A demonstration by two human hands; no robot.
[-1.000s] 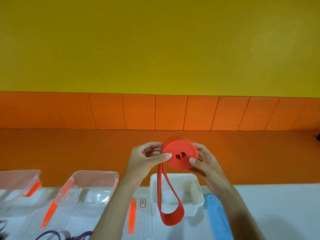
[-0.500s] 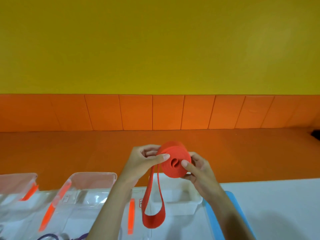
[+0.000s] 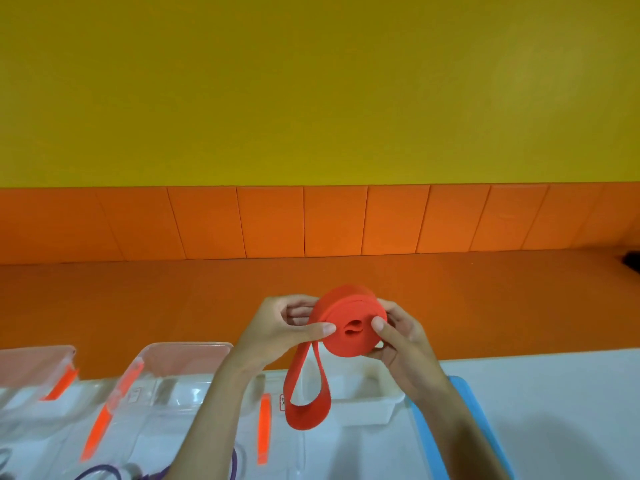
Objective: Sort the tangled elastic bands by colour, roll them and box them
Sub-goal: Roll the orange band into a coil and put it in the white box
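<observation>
Left of the white box [image 3: 386,403] on the surface [image 3: 561,403], clear boxes [image 3: 183,356] and a purple band [image 3: 100,468] are cut off by the frame. Above that box, left hand [image 3: 277,336] and right hand [image 3: 407,344] grip the rolled red band [image 3: 348,329], fingers [image 3: 299,310] curled behind, thumbs on its face; its loose loop hangs across the box.

Red-edged sticker [image 3: 282,402]: on clear plastic, print too small to read.
Grey sticker [image 3: 132,393]: on clear box [image 3: 188,345], blurred, unreadable.
</observation>
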